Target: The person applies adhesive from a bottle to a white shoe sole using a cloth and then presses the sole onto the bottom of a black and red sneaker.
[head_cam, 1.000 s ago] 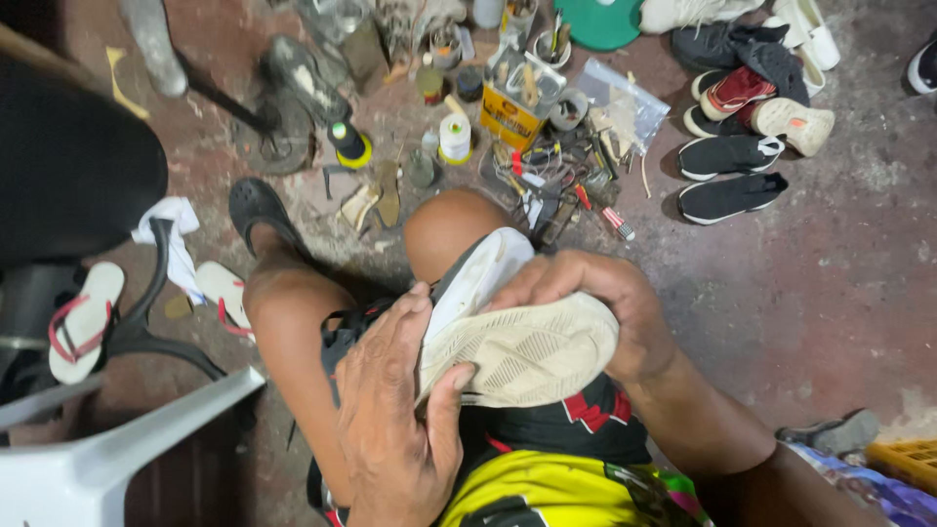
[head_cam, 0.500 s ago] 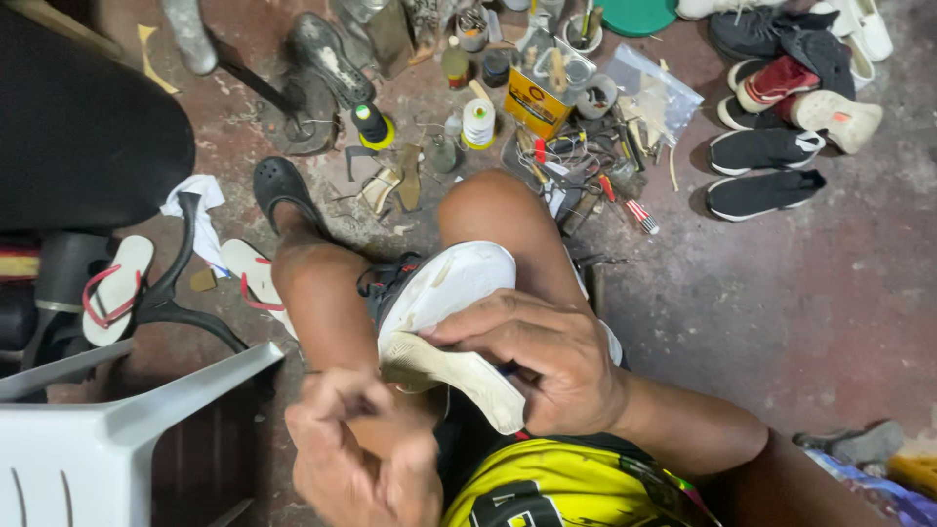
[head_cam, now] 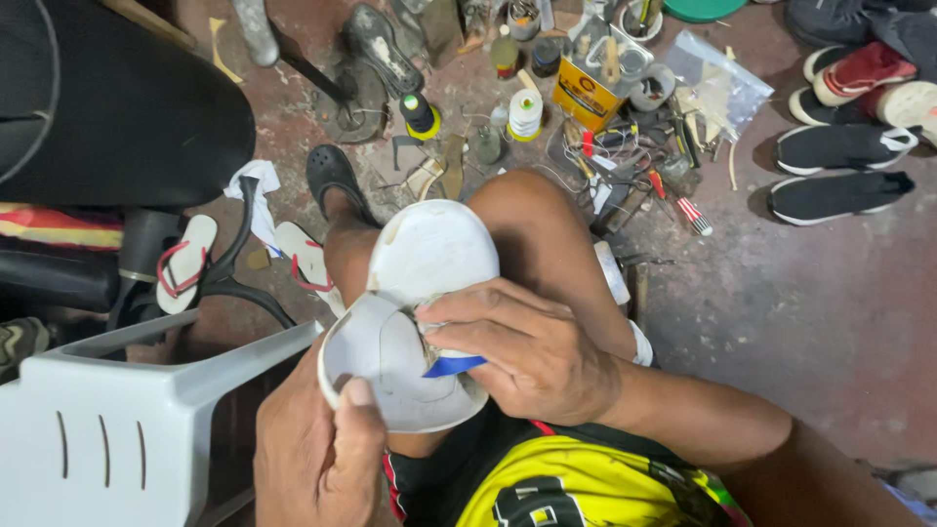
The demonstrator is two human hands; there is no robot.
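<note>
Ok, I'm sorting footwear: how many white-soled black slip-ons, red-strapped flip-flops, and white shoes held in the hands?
White-soled black slip-ons: 2
Red-strapped flip-flops: 2
White shoe, held by left hand and right hand: 1
Total: 5

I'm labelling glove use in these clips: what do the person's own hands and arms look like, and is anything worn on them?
Left hand and right hand are bare: no gloves, rings or watch visible. The forearms are bare too, with no sleeves showing.

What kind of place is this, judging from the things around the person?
Probably a small shoe-repair workplace. A white shoe sole rests on the person's knees, thread spools and small tools lie on the floor, and several shoes stand nearby.
</note>
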